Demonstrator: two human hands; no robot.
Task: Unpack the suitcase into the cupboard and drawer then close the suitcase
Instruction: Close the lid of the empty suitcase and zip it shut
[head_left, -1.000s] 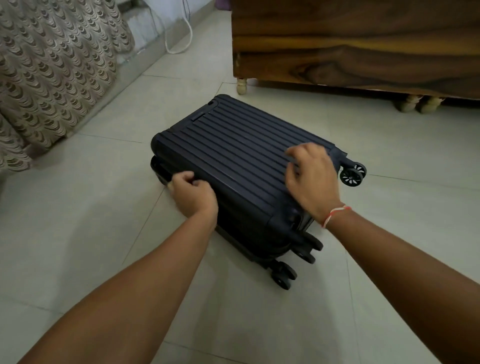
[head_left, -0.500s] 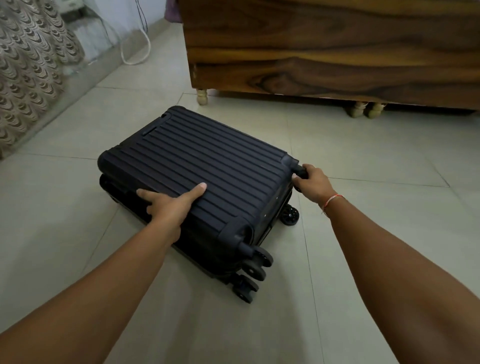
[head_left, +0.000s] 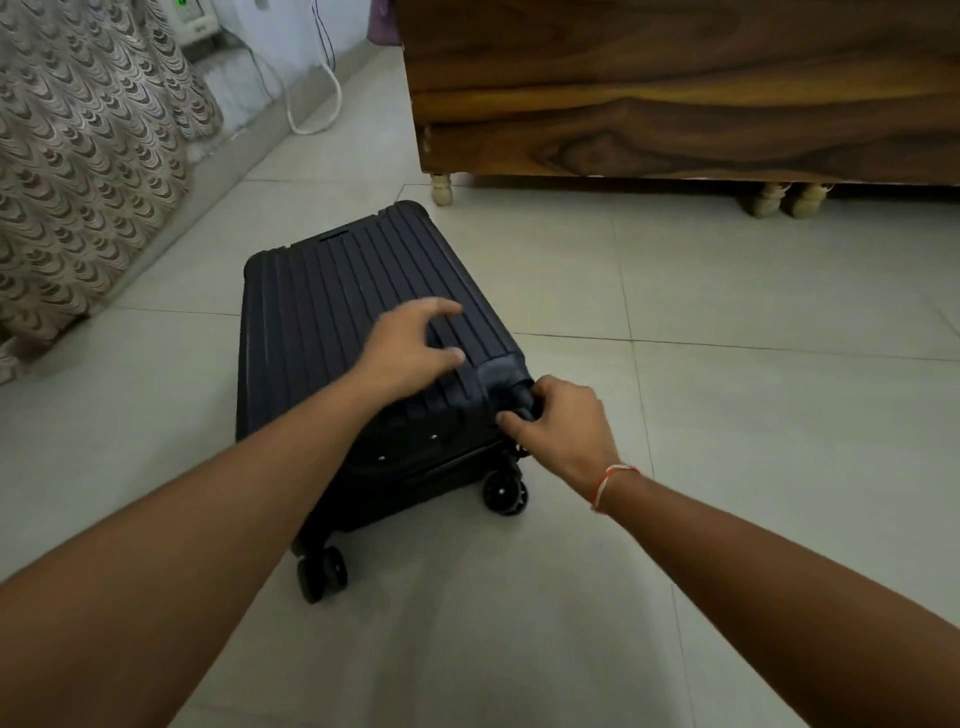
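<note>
Since the earlier frames the suitcase (head_left: 363, 332) has been turned on the floor (head_left: 727, 415): its long side, which lay across the view, now runs away from the camera, with the wheel end nearest the person. The left hand (head_left: 410, 348) has come off the near edge of the lid, and the right hand (head_left: 558, 421) has moved with the wheel corner toward the centre of the view.

Suitcase: dark, ribbed, closed, lying flat on the pale tiled floor. Two of its wheels (head_left: 506, 491) show at the near end.

Left hand: positioned over the near right part of the lid. Fingers are spread and loosely bent, holding nothing. Whether the fingertips touch the lid cannot be told.

Right hand: at the near right corner of the suitcase. Fingers are curled round the upper corner wheel mount. A red and white thread (head_left: 610, 483) is tied round this wrist.

Surroundings: a wooden cabinet (head_left: 675, 88) on short turned legs stands beyond the suitcase, apart from it. A patterned curtain (head_left: 88, 171) hangs at the left. A white cable (head_left: 332, 98) loops down the far wall.
</note>
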